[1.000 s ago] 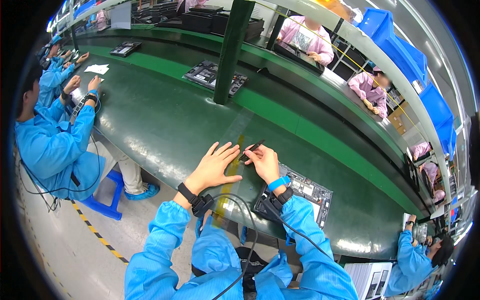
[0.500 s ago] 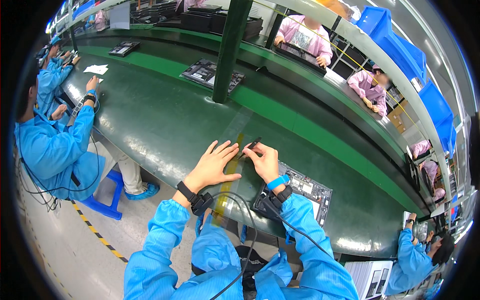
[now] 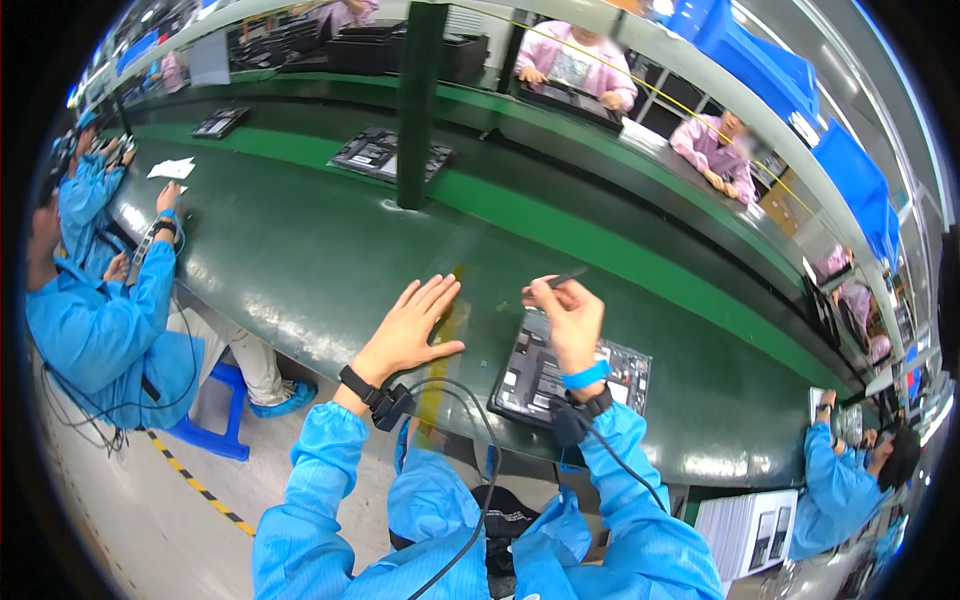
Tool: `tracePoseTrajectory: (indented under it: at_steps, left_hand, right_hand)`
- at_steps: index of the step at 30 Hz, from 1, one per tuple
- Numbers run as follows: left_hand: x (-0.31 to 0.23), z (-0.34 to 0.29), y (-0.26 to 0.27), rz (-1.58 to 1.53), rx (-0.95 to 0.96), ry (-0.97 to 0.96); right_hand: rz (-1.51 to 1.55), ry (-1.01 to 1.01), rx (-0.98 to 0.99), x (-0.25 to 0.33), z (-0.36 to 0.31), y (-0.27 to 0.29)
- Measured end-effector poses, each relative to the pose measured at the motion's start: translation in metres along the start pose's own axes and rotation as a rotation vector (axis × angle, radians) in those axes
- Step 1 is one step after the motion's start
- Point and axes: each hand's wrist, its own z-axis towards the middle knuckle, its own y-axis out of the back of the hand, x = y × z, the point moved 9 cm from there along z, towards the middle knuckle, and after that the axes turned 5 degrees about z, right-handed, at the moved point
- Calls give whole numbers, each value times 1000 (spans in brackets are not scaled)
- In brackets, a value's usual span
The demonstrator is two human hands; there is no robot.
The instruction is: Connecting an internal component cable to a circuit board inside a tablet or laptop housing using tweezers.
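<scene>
My left hand (image 3: 408, 328) lies flat on the green bench, fingers stretched out, beside a strip of yellow tape (image 3: 432, 395). My right hand (image 3: 572, 322) is closed in a pinch on a slim black tool (image 3: 568, 277) that looks like tweezers. It is raised over the far edge of an opened laptop base (image 3: 522, 375), whose battery and circuit boards are exposed. The right hand and wrist hide part of that laptop. Each wrist wears a black strap with a cabled black module, and a blue band (image 3: 585, 375) circles the right one.
Farther along the bench lie another opened laptop (image 3: 365, 155) behind a green post (image 3: 415, 110) and a smaller device (image 3: 220, 122). Co-workers in blue sit left and right; people in pink work across. White panels (image 3: 745, 530) stand at the lower right.
My right hand has moved right with the tweezers, from beside my left hand to over the laptop. The left hand stays flat on the bench. The whole view has shifted slightly.
</scene>
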Motion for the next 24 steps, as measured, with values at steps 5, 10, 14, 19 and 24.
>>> tracePoseTrajectory:
  at_steps: [5,10,14,19,24]
  left_hand:
    - [-27,10,31,14,-29,-20]
    - [-77,-16,11,-263,172,146]
    - [-132,-16,4,-171,106,63]
    - [-192,39,-11,-214,119,-288]
    - [-209,44,-47,-147,214,-511]
  right_hand:
    - [-12,17,-377,72,-71,100]
    - [-57,-82,-737,74,-165,184]
    - [-16,-107,-848,62,-193,195]
    - [-28,-188,-753,46,-170,182]
    - [-56,-138,-717,30,-154,182]
